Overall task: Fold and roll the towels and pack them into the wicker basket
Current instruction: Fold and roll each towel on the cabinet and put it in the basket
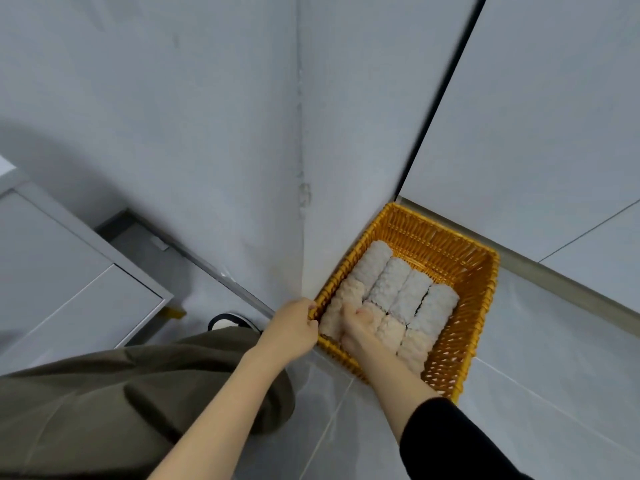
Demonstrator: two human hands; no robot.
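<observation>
An orange wicker basket [460,258] stands on the floor in a wall corner. Inside lie several rolled towels side by side: grey rolls [391,282] toward the far side and pinkish rolls [341,306] toward me. My left hand [294,329] grips the basket's near left rim, fingers curled over the edge. My right hand [360,323] reaches into the basket and rests on a pinkish roll [389,332], fingers bent over it; whether it grips the roll is unclear. The far half of the basket holds no towels.
Grey walls [207,133] meet at the corner right behind the basket. A pale cabinet [69,271] stands at the left. My knee in olive trousers [138,393] and a shoe [228,322] are beside the basket. Tiled floor [554,375] spreads to the right.
</observation>
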